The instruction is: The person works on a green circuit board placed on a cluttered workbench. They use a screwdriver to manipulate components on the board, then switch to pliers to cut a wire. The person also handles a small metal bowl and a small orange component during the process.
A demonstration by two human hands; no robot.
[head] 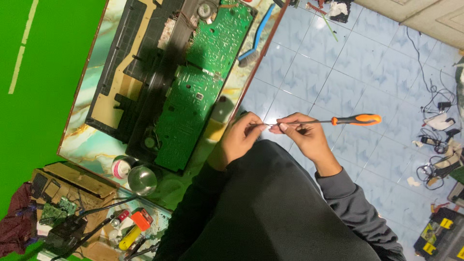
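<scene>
Screwdriver [333, 121]: thin bare-metal shaft, orange handle with black collar and black stripe, lying roughly level above the tiled floor [338, 67], just right of the marble-pattern surface [104, 145]. Right hand [302, 137] grip is pressed around the shaft near the tip end, handle sticking out to the right. Left hand [241, 140] grip pinches at the shaft tip; too small to tell what, if anything, is between the fingertips. Green circuit boards [203, 82] sit on the surface left of the hands, blue-handled brush [255, 38] at its far edge.
</scene>
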